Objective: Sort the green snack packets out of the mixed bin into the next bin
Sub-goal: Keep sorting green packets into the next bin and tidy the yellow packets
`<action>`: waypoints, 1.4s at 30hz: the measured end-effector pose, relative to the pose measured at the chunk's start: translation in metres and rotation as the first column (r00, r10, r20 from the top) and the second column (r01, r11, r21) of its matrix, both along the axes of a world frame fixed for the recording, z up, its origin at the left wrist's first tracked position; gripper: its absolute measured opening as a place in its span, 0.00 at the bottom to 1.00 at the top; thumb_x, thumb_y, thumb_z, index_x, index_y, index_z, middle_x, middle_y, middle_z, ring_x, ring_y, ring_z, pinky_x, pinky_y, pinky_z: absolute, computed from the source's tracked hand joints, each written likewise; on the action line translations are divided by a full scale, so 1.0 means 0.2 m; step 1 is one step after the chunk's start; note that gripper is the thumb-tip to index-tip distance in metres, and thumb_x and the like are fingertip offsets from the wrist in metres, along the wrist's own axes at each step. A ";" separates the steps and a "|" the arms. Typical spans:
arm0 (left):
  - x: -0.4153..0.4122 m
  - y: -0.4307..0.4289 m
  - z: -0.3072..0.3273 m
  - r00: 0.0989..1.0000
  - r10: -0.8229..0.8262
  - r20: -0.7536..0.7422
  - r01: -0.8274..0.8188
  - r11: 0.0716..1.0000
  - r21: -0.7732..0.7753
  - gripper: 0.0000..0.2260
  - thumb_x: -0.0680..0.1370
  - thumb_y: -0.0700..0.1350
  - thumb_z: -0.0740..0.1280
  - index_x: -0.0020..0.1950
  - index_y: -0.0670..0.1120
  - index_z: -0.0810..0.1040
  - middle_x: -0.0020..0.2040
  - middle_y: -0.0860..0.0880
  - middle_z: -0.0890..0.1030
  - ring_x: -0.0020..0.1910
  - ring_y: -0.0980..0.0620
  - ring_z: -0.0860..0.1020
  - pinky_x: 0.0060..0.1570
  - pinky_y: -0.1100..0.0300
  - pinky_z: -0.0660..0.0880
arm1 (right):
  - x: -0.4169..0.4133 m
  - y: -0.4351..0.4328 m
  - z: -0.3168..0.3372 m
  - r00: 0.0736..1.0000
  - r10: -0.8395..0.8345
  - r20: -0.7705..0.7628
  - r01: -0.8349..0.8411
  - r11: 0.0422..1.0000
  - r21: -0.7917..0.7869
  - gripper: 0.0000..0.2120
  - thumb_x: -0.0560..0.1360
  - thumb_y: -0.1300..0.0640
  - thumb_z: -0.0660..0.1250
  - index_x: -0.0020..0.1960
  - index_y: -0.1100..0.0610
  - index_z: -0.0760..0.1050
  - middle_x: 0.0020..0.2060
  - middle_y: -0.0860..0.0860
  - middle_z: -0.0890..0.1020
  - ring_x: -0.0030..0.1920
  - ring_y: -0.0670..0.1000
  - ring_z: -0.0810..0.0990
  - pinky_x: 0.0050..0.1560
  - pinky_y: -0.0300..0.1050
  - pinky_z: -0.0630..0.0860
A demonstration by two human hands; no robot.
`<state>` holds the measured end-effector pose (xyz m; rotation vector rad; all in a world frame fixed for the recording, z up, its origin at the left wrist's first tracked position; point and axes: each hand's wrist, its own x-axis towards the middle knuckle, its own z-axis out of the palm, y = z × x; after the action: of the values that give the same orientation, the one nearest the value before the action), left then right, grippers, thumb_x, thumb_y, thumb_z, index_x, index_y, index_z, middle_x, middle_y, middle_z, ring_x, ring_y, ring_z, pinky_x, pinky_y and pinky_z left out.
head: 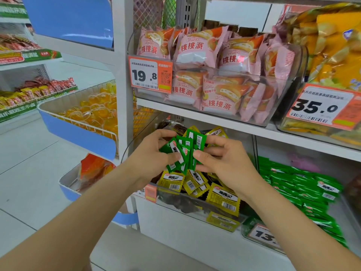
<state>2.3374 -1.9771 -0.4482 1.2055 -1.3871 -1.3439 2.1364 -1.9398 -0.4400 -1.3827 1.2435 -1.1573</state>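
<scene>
Bunch of green snack packets (182,151) held between both hands, above the mixed bin (195,204) and clear of its contents. Left hand (154,153) closed on the near-left side of the bunch, thumb across the front packet, fingers curled over the top. Right hand (224,159) closed on the right side, thumb and forefinger pinching the packet edges, remaining fingers (218,140) bent over the far side. Packets fanned and overlapping, long axes running roughly from bottom left up to top right, barcode faces outward; exact count not determinable. Directly beneath the hands: yellow packets (195,182) and dark brown ones piled in the mixed bin; no further green packets visible on its surface, though anything lower in the pile is hidden. Destination, the next bin (304,190), lying right of and somewhat below the right hand, already well stocked with green packets in rows. Right hand judged the nearer to that bin; transfer likely a short sideways carry to the right and down. Obstruction: clear divider wall (255,153) between the two bins, just right of the right hand, to be cleared from above. Headroom limited by the shelf edge (244,125) overhead, carrying a bin of pink cake packs (197,49). Risk assessed: loosely fanned packets slipping from the bunch back into the mixed bin during a one-handed carry.
</scene>
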 end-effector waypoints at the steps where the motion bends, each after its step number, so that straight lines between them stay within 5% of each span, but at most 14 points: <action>1: 0.00 0.00 0.00 1.000 -0.004 0.012 0.005 1.000 -0.006 0.24 0.77 0.31 0.72 0.69 0.49 0.75 0.60 0.45 0.84 0.51 0.49 0.87 0.47 0.53 0.84 | -0.01 0.00 -0.01 0.999 0.032 0.015 -0.033 0.999 0.010 0.17 0.79 0.62 0.72 0.68 0.58 0.78 0.51 0.54 0.88 0.51 0.54 0.88 0.54 0.55 0.85; 6: -0.01 0.03 0.01 0.997 0.045 0.064 -0.041 0.998 -0.057 0.19 0.75 0.39 0.77 0.65 0.48 0.80 0.54 0.50 0.86 0.47 0.58 0.86 0.41 0.69 0.80 | 0.01 0.01 -0.04 0.950 0.117 -0.289 -0.157 0.980 -0.118 0.17 0.76 0.56 0.77 0.64 0.50 0.80 0.53 0.45 0.87 0.53 0.47 0.87 0.56 0.49 0.83; 10: -0.03 0.06 0.02 0.996 0.062 0.070 -0.049 0.984 -0.171 0.08 0.78 0.40 0.75 0.55 0.51 0.85 0.47 0.53 0.88 0.47 0.56 0.86 0.42 0.68 0.80 | 0.02 0.01 -0.04 0.993 0.036 -0.115 -0.051 0.990 -0.128 0.14 0.78 0.60 0.74 0.63 0.54 0.81 0.50 0.48 0.88 0.49 0.50 0.88 0.47 0.51 0.86; 13: -0.03 0.06 0.02 0.997 0.025 0.068 -0.011 0.980 -0.200 0.12 0.81 0.38 0.71 0.60 0.53 0.82 0.51 0.52 0.88 0.51 0.55 0.86 0.46 0.65 0.82 | 0.00 0.02 -0.02 0.999 0.013 -0.040 -0.017 0.996 -0.086 0.12 0.79 0.59 0.73 0.62 0.54 0.82 0.51 0.50 0.88 0.48 0.52 0.89 0.45 0.50 0.86; 17: -0.03 0.06 0.01 0.971 -0.066 0.231 0.127 0.957 -0.260 0.24 0.82 0.33 0.67 0.73 0.55 0.75 0.61 0.55 0.84 0.60 0.56 0.82 0.59 0.54 0.82 | -0.02 0.01 -0.01 0.967 0.004 -0.253 -0.016 0.999 -0.047 0.20 0.80 0.49 0.71 0.69 0.51 0.74 0.62 0.47 0.83 0.40 0.53 0.88 0.38 0.46 0.85; 20: -0.06 0.07 0.01 0.955 -0.162 0.249 0.218 0.952 -0.215 0.32 0.83 0.33 0.64 0.82 0.58 0.60 0.67 0.57 0.79 0.65 0.58 0.79 0.63 0.56 0.79 | -0.03 0.01 -0.01 0.917 0.036 -0.397 -0.086 0.990 -0.109 0.16 0.81 0.44 0.67 0.64 0.49 0.72 0.51 0.48 0.85 0.30 0.53 0.85 0.27 0.47 0.78; 23: -0.07 0.08 0.00 0.963 -0.181 0.197 0.212 0.966 -0.147 0.30 0.84 0.36 0.64 0.81 0.59 0.59 0.65 0.57 0.81 0.62 0.58 0.81 0.64 0.53 0.79 | -0.02 0.03 -0.01 0.904 0.082 -0.420 -0.122 0.990 -0.068 0.09 0.83 0.41 0.61 0.61 0.41 0.66 0.40 0.45 0.83 0.30 0.47 0.81 0.31 0.44 0.79; 26: -0.07 0.07 -0.01 0.967 -0.152 0.207 0.182 0.974 -0.135 0.26 0.84 0.36 0.64 0.77 0.59 0.65 0.62 0.55 0.82 0.60 0.55 0.82 0.65 0.48 0.79 | -0.03 0.03 0.00 0.951 0.212 -0.227 -0.204 0.977 0.058 0.10 0.86 0.54 0.61 0.65 0.43 0.70 0.48 0.56 0.83 0.37 0.51 0.81 0.41 0.48 0.80; 29: -0.07 0.05 -0.01 0.989 -0.116 0.087 0.119 0.992 -0.031 0.28 0.82 0.34 0.65 0.79 0.54 0.64 0.62 0.51 0.82 0.61 0.51 0.82 0.66 0.46 0.78 | -0.06 0.02 0.00 0.913 0.287 -0.291 -0.298 0.955 0.006 0.16 0.85 0.63 0.60 0.71 0.50 0.70 0.46 0.61 0.85 0.42 0.61 0.82 0.46 0.52 0.82; 33: -0.08 0.04 -0.02 0.986 -0.143 -0.091 0.152 0.983 0.106 0.22 0.75 0.38 0.69 0.70 0.44 0.76 0.59 0.41 0.85 0.61 0.40 0.83 0.68 0.38 0.74 | -0.07 0.02 0.00 0.936 0.159 -0.313 -0.192 0.978 -0.078 0.08 0.86 0.57 0.61 0.63 0.48 0.68 0.38 0.48 0.87 0.33 0.49 0.81 0.35 0.43 0.75; 37: -0.15 0.07 -0.01 0.954 -0.095 -0.285 0.154 0.969 0.192 0.17 0.81 0.30 0.63 0.70 0.39 0.74 0.61 0.34 0.82 0.59 0.36 0.83 0.60 0.42 0.81 | -0.03 0.03 -0.02 0.970 -0.040 -0.239 -0.006 0.983 -0.186 0.04 0.85 0.52 0.64 0.58 0.50 0.75 0.38 0.52 0.87 0.31 0.51 0.81 0.29 0.43 0.73; 40: -0.20 0.08 -0.02 0.933 -0.030 -0.358 0.099 0.980 0.175 0.22 0.80 0.30 0.64 0.74 0.41 0.69 0.64 0.35 0.80 0.60 0.37 0.83 0.60 0.39 0.81 | 0.02 0.06 -0.04 0.963 -0.080 -0.256 0.016 0.970 -0.242 0.11 0.86 0.48 0.59 0.66 0.47 0.75 0.43 0.49 0.86 0.38 0.50 0.83 0.41 0.56 0.83; 42: -0.22 0.08 -0.01 0.926 0.026 -0.377 0.030 0.989 0.141 0.31 0.77 0.29 0.65 0.77 0.49 0.66 0.65 0.39 0.79 0.61 0.39 0.83 0.60 0.40 0.80 | 0.04 0.08 -0.07 0.922 -0.025 -0.387 -0.067 0.973 -0.221 0.17 0.87 0.49 0.58 0.75 0.44 0.66 0.49 0.47 0.84 0.46 0.48 0.83 0.47 0.52 0.82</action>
<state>2.2937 -1.9602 -0.4497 0.9677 -1.0297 -1.6038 2.1448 -1.9239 -0.4531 -1.8651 1.3932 -1.0686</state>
